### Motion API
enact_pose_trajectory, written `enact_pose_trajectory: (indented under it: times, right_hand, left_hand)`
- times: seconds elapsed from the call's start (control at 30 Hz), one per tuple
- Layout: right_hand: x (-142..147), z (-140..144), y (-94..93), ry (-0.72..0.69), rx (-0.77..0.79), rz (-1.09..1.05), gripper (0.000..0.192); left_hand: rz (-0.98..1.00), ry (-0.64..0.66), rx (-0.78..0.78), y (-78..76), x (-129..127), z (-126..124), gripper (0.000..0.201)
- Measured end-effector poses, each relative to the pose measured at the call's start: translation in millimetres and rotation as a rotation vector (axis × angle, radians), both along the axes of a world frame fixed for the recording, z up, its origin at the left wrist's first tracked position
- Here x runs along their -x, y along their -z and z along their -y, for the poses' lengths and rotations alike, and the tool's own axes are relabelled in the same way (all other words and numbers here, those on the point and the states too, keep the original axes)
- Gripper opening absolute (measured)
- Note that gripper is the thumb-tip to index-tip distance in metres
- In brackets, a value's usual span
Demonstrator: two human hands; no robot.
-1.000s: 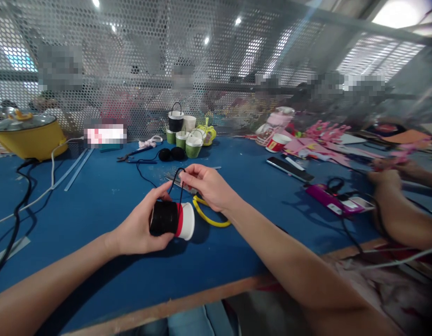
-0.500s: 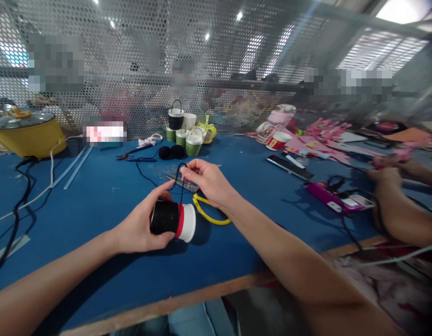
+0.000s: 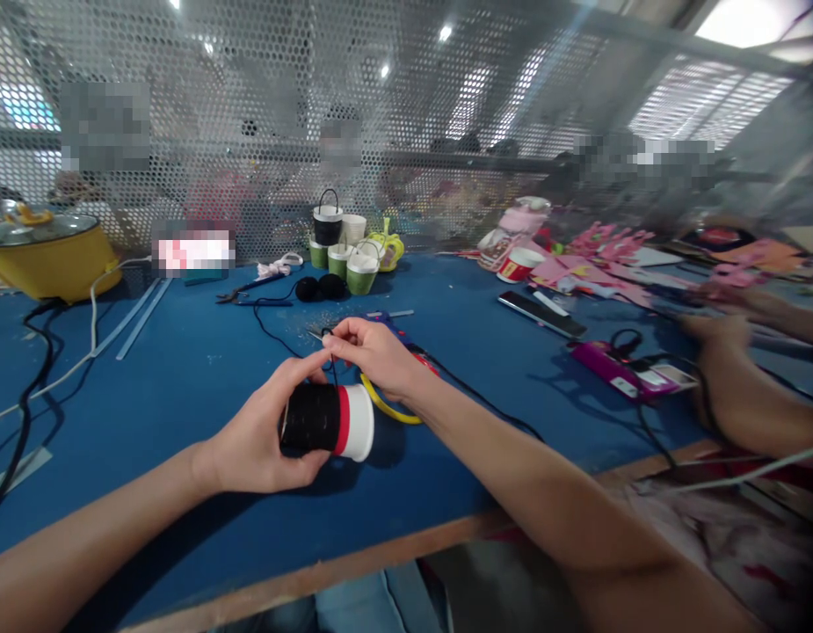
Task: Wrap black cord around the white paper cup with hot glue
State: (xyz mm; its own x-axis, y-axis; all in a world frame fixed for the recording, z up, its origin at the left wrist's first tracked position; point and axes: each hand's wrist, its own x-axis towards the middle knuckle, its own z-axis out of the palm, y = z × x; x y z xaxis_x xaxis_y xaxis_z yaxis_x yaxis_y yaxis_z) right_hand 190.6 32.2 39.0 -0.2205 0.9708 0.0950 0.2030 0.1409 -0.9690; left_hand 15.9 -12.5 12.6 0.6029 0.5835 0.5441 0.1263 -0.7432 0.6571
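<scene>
Currently, a paper cup (image 3: pixel 328 419) wrapped in black cord is gripped on its side by the left hand (image 3: pixel 261 440), just above the blue table (image 3: pixel 182 396). The loose cord end (image 3: pixel 327 338) is pinched at the cup's upper edge by the right hand (image 3: pixel 373 356). Yellow-handled scissors (image 3: pixel 389 406) are seen directly behind the cup.

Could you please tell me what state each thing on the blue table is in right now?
White paper cup wound with black cord: on its side, gripped by the left hand.
Thin black cord end: pinched by the right hand above the cup.
Yellow-handled scissors: lying flat behind the cup.
Yellow lidded pot: lid on, upright.
Green-banded paper cups: standing upright.
</scene>
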Motion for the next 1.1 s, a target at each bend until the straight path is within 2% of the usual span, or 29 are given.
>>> enact_pose_trajectory:
  times: [0.3, 0.7, 0.93, 1.1]
  right_hand:
    - [2.3, 3.3, 0.5, -0.03, 0.077, 0.048, 0.012]
    - [0.4, 1.3, 6.0, -0.143, 0.173, 0.009, 0.027]
    - [-0.5, -2.6, 7.6, -0.184, 0.214, 0.021, 0.021]
    - [-0.6, -4.4, 4.6, -0.197, 0.303, 0.027, 0.011]
  left_hand:
    - [0.039, -0.014, -0.095, -1.0, -1.0, -2.0, 0.086]
    - [0.028, -0.022, -0.138, -2.7, -0.9, 0.0, 0.082]
    - [0.008, -0.037, -0.138, -4.0, -1.7, -0.3, 0.082]
    - [0.016, -0.058, -0.106, -1.7, -1.6, -0.7, 0.082]
